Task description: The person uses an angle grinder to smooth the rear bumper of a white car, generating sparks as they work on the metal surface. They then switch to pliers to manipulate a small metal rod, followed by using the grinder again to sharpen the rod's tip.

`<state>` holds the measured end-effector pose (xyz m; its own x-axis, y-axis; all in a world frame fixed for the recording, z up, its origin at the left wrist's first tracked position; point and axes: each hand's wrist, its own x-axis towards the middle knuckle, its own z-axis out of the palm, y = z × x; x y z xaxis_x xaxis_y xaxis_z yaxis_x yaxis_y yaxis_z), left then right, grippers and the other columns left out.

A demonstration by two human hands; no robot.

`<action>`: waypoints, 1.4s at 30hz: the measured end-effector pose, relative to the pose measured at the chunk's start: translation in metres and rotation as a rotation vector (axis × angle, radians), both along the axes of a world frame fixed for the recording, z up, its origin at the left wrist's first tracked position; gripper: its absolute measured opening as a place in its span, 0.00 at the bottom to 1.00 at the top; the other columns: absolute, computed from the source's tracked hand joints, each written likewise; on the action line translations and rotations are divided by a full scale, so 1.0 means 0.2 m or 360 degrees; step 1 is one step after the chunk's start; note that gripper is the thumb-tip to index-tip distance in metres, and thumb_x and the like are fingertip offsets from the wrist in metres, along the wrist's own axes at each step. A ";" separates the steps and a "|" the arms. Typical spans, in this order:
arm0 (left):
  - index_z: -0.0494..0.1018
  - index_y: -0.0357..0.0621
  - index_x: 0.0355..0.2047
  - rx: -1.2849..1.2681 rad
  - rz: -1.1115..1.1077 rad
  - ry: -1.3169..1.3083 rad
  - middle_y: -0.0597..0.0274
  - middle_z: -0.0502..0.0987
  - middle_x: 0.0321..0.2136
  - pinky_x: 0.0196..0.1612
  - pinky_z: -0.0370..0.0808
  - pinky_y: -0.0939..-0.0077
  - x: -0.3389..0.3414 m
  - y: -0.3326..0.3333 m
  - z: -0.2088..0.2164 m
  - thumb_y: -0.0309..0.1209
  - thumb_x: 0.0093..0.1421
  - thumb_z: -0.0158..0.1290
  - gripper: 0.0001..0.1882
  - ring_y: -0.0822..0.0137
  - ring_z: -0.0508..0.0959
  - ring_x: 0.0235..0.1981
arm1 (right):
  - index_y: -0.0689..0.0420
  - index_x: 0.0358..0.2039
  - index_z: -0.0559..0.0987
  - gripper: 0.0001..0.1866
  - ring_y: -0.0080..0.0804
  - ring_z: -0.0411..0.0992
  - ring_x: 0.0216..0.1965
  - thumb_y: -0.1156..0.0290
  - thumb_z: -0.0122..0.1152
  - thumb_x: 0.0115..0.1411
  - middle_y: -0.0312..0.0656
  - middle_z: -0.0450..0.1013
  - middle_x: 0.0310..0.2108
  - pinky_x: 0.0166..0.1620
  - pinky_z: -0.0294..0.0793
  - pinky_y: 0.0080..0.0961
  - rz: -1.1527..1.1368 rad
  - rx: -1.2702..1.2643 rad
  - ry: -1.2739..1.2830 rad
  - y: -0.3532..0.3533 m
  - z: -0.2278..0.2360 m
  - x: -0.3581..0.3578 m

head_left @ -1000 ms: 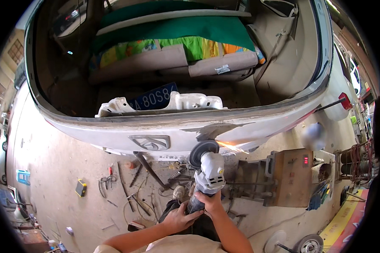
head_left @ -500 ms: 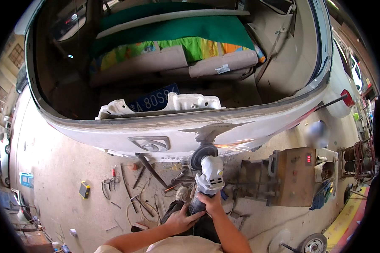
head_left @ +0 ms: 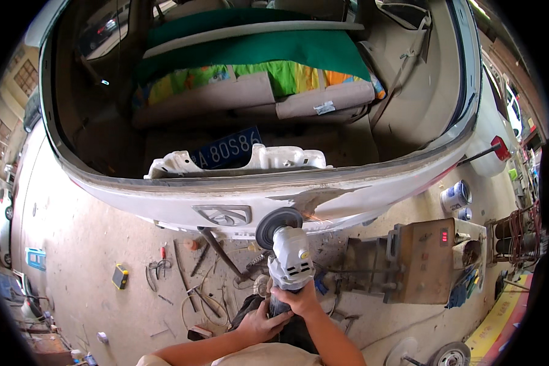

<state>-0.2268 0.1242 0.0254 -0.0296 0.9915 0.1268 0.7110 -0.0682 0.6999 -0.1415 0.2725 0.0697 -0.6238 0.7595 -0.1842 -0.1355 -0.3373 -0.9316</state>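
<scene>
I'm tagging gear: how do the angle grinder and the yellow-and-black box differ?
The angle grinder has a pale head and dark disc; the box is yellow and black. The angle grinder is long; the box is blocky. The left hand and right hand grip the angle grinder; the box lies on the floor. Both have dark parts.

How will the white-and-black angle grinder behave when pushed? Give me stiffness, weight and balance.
The angle grinder probably won't flex: its casing looks hard. It seems fairly heavy, since the left hand and right hand both grip it. Its wide, round, dark disc, well ahead of both hands, may make it tip forward.
</scene>
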 end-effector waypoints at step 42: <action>0.66 0.79 0.52 0.0004 0.0046 0.0104 0.39 0.67 0.36 0.17 0.74 0.61 -0.06 -0.03 0.08 0.38 0.43 0.64 0.34 0.45 0.76 0.26 | 0.63 0.37 0.74 0.16 0.27 0.73 0.30 0.81 0.64 0.44 0.39 0.74 0.29 0.35 0.72 0.24 -0.0012 -0.0147 0.0126 -0.02 0.12 -0.09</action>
<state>-0.2393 0.1184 0.0410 -0.0497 0.9900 0.1321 0.7570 -0.0489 0.6516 -0.1593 0.2693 0.0928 -0.6334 0.7464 -0.2039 -0.2105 -0.4198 -0.8828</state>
